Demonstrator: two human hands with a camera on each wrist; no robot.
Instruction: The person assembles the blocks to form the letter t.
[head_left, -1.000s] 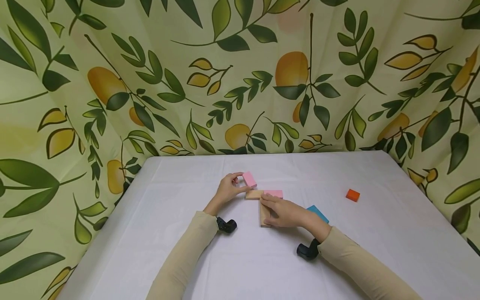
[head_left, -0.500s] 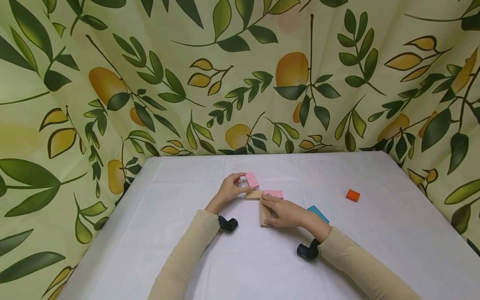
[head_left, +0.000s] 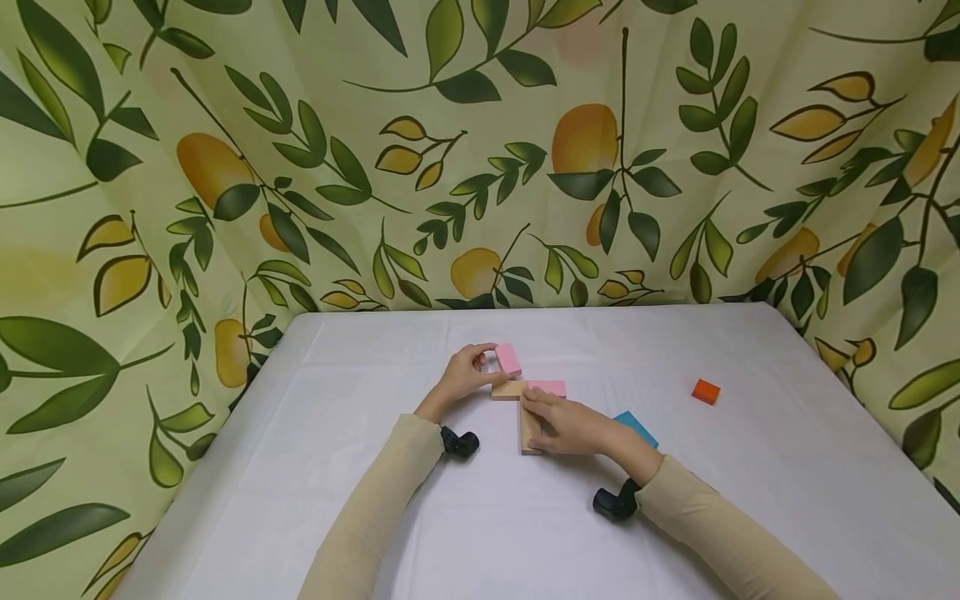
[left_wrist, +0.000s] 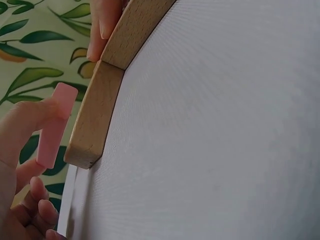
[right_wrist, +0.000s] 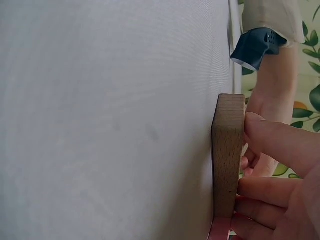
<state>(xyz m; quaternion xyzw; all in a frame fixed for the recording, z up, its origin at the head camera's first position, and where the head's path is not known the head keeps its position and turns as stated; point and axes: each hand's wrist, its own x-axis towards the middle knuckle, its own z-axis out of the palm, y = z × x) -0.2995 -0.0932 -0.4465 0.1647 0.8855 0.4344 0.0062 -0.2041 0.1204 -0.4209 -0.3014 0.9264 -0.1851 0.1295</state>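
Observation:
My left hand (head_left: 459, 375) pinches a pink rectangular block (head_left: 507, 360) between thumb and fingers. The block tilts just above a plain wooden block (head_left: 507, 390); in the left wrist view that pink block (left_wrist: 56, 130) shows beside the wooden one's end. A second pink block (head_left: 552, 387) lies in line to the right of the wooden one. From where these two meet, another wooden block (head_left: 528, 435) runs toward me, making a T. My right hand (head_left: 566, 423) rests on this wooden block, thumb at its near end and fingers at its far end, partly covering it.
A blue block (head_left: 636, 427) lies just behind the right wrist, partly hidden by it. Farther right sits a small orange-red block (head_left: 706, 391). The white-covered table (head_left: 750, 467) ends at a leaf-patterned curtain (head_left: 480, 167). Black cameras (head_left: 617, 502) are strapped on both wrists.
My left hand has shifted slightly to the right with the pink block, bringing it closer over the wooden block. The right hand and the other blocks have not visibly moved.

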